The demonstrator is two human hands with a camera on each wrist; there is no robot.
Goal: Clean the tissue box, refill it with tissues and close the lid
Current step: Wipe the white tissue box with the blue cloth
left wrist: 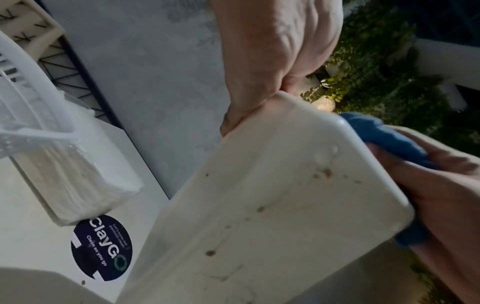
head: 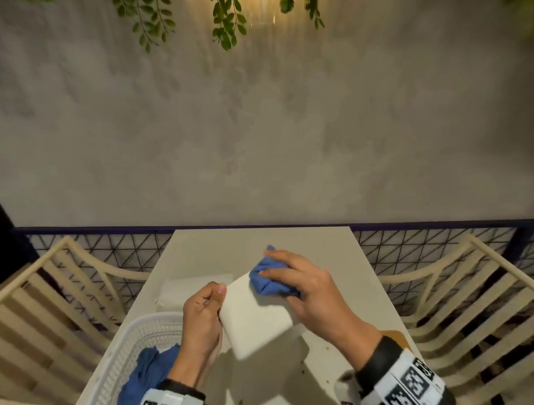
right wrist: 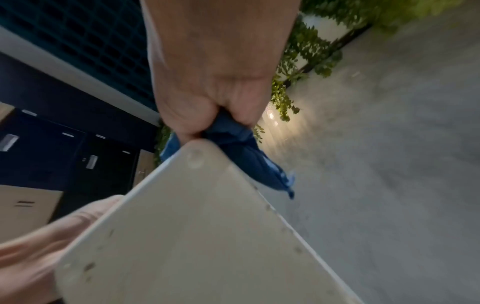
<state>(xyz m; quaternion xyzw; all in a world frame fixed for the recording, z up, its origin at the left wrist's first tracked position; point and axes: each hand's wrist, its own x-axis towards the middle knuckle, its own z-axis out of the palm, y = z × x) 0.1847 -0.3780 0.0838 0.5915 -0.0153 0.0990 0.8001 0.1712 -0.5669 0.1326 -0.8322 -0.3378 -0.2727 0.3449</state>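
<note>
A pale table point(head: 215, 249) carries a white basket point(head: 140, 334) at seven o'clock, a tissue pack point(head: 190, 287) at ten, and a round dark sticker point(left wrist: 102, 246).

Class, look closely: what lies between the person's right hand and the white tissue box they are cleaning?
A bunched blue cloth lies between the right hand and the tissue box, seen best in the head view.

White tissue box point(head: 255, 317), brown-speckled underneath; blue cloth point(head: 270, 278); white lattice basket point(head: 140, 334).

White tissue box point(head: 255, 317) w/ rounded corners, tilted, off the table, brown specks on underside. Wrapped tissue pack point(head: 193, 290) lies flat on table, just left of it.
</note>
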